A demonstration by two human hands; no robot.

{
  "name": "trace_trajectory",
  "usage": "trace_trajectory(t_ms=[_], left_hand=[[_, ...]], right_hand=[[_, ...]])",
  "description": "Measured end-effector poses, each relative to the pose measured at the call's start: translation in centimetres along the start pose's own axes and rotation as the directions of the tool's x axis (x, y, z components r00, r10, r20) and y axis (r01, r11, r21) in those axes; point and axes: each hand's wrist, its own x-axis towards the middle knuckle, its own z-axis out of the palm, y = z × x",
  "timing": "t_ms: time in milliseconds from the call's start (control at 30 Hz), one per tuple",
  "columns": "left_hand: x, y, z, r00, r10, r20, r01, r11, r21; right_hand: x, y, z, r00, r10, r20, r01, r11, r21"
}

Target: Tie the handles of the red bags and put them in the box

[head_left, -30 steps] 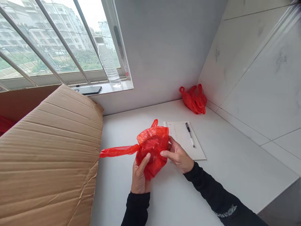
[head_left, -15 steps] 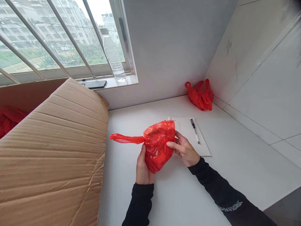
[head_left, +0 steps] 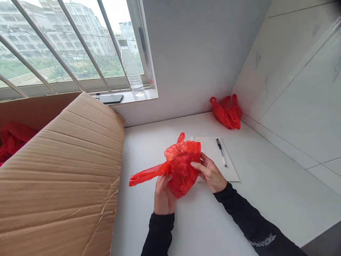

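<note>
Between my two hands, over the white table, is a red plastic bag. It is thin and crinkled, and something darker shows faintly through it; I cannot make out what. One handle stretches out to the left and another loop sticks up at the top. My left hand grips the bag's lower left side, thumb in front. On the right edge my right hand pinches the plastic, thumb on the near face and fingers behind. Past the right hand lie a notebook and a black-capped pen.
A large cardboard box stands at the left, with red plastic inside. Another red bag sits in the far right corner by the walls. A clear bottle and a phone are on the windowsill.
The bag has turned in my hands: its left handle now slants downward, and a loop stands up at the top. My left thumb has shifted onto the bag. The view has tilted slightly up.
</note>
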Motion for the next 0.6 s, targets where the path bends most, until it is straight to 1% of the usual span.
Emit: trace_trajectory(t_ms=[67, 167, 267, 433, 533, 600], left_hand=[[-0.1, 0.1, 0.2, 1.0, 0.014, 0.02, -0.015, 1.0, 0.01], [-0.3, 0.1, 0.8, 0.996, 0.07, 0.058, -0.073, 0.997, 0.038], [-0.4, -0.1, 1.2, 0.993, 0.096, 0.064, -0.1, 0.993, 0.06], [-0.1, -0.4, 0.9, 0.994, 0.112, 0.013, -0.112, 0.993, 0.032], [-0.1, -0.4, 0.7, 0.993, 0.112, -0.036, -0.11, 0.992, 0.062], [-0.2, -0.4, 0.7, 0.994, 0.097, -0.04, -0.094, 0.992, 0.085]], right_hand=[[0.0, 0.0, 0.0, 1.0, -0.002, 0.001, 0.002, 1.0, -0.009], [0.0, 0.1, 0.0, 1.0, -0.006, -0.003, 0.006, 1.0, -0.026], [-0.1, 0.1, 0.0, 1.0, -0.026, -0.007, 0.026, 0.998, -0.06], [-0.3, -0.1, 0.1, 1.0, -0.019, 0.001, 0.019, 0.994, -0.107], [-0.3, -0.3, 0.2, 0.999, -0.023, -0.023, 0.02, 0.991, -0.135], [-0.3, -0.3, 0.3, 0.999, -0.047, -0.026, 0.042, 0.986, -0.162]])
